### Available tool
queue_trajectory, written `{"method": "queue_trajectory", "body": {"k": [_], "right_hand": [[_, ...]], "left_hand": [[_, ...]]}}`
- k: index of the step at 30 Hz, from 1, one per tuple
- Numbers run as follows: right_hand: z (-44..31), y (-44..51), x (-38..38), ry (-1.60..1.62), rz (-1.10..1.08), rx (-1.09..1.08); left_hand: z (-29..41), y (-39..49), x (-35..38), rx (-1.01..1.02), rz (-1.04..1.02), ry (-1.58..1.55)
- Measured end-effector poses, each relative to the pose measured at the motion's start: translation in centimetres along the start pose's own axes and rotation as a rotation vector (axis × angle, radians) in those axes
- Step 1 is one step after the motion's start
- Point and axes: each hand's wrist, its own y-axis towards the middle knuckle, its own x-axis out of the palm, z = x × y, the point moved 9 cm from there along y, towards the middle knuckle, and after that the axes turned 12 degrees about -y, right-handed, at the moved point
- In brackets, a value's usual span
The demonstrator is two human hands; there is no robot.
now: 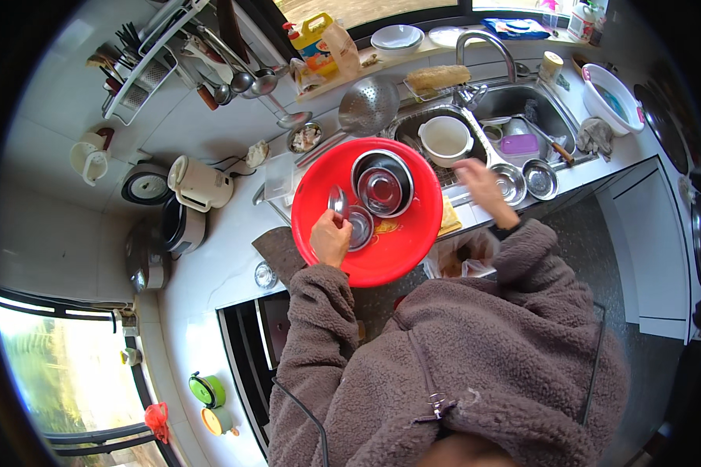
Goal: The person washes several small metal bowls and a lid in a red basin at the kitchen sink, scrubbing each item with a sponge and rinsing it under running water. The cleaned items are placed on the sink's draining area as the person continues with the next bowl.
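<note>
A red plastic basin [304, 246] stands before me at the counter's edge. My left hand [332, 238] is over its left side, gripping a small shiny steel bowl [338, 199] tilted on edge. Below that bowl, another steel bowl [360, 229] lies in the basin. Farther back in it, a smaller steel bowl [381, 191] sits inside a larger one [406, 175]. My right hand [480, 185], blurred, is to the right of the basin with nothing seen in it. Beside it are two steel bowls, one nearer [509, 185] and one farther right [541, 180] on the counter's front edge.
Behind lies a double sink [485, 111] with a white pot [445, 139] and a purple-lidded container [520, 145]. A large skimmer [369, 106] leans behind the basin. A cleaver-like blade [280, 254], an electric kettle [201, 184] and a glass [264, 274] are left; a lined bin [444, 257] stands below.
</note>
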Motion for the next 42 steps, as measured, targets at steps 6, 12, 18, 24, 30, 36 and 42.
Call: {"method": "queue_trajectory", "body": {"k": [6, 12, 18, 24, 30, 36, 42], "right_hand": [[-7.2, -3.0, 15.9, 0.377, -0.725, 0.411], [-7.7, -1.2, 20.0, -0.775, -0.788, -0.303], [-4.8, -0.7, 20.4, -0.968, -0.714, -0.354], [1.8, -4.1, 27.6, -0.127, -1.519, -0.438], [2.1, -3.5, 26.1, 0.482, -1.430, 0.394], [-5.4, -2.4, 24.1, 0.623, -1.040, 0.535], [-5.1, 0.2, 22.3, 0.379, -0.771, 0.229]], "left_hand": [[6.4, -3.9, 2.7, 0.380, -0.080, 0.058], [3.0, -5.2, 2.0, 0.318, -0.173, -0.050], [-2.8, -5.0, -1.5, 0.134, -0.090, -0.056], [-3.0, -5.8, 1.4, 0.162, -0.311, -0.094], [-2.4, -6.9, 5.3, 0.326, -0.614, 0.216], [0.3, -2.2, 5.2, 0.285, -0.314, 0.385], [2.7, -3.2, 7.6, 0.191, -0.684, -0.219]]}}
